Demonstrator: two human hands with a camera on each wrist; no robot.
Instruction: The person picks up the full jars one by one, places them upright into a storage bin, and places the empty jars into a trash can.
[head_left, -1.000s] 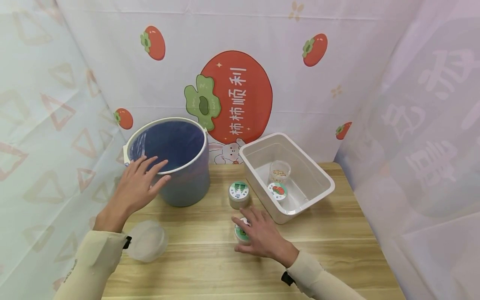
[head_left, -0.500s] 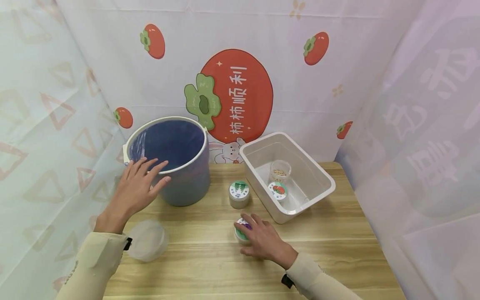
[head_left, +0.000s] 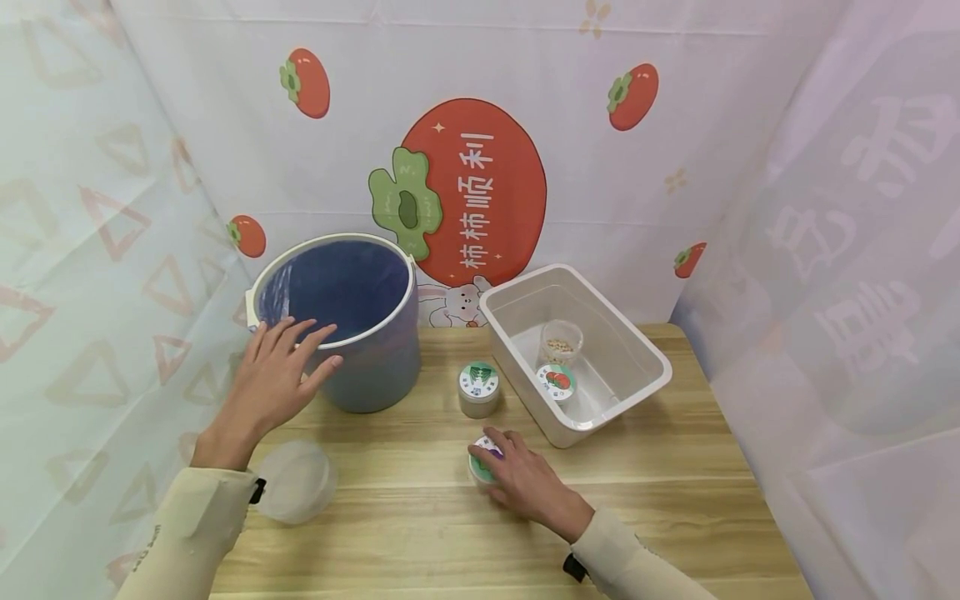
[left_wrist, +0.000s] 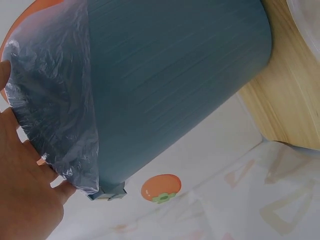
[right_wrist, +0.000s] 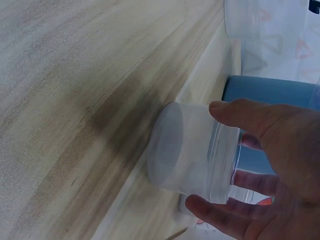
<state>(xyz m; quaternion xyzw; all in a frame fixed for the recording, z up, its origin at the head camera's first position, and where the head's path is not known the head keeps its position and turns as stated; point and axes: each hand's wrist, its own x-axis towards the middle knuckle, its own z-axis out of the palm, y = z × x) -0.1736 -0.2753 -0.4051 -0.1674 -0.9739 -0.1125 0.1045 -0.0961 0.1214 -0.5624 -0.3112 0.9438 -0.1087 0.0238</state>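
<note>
My right hand [head_left: 532, 483] grips a small clear plastic jar [head_left: 483, 467] by its lid, with the thumb on one side and fingers on the other. The jar stands upright on the table, its green-and-purple lid label partly hidden by my fingers. In the right wrist view the jar's frosted wall [right_wrist: 187, 145] shows no visible contents. My left hand [head_left: 273, 379] is at the near rim of a blue bucket [head_left: 375, 367], fingers extended. Clear plastic film [left_wrist: 55, 95] covers part of the bucket's rim in the left wrist view, and the fingers lie close to it.
Another lidded jar [head_left: 478, 392] with a green-pictured label stands behind. A white rectangular bin [head_left: 651, 377] at right contains a red-labelled jar [head_left: 556, 382] and a clear cup [head_left: 561, 340] with small yellowish pieces. A translucent round container [head_left: 296, 482] sits front left on the wooden table [head_left: 390, 542].
My right hand has closed in on the jar, its thumb drawing nearer to the jar's side. The jar stays in place, and my left hand has hardly moved.
</note>
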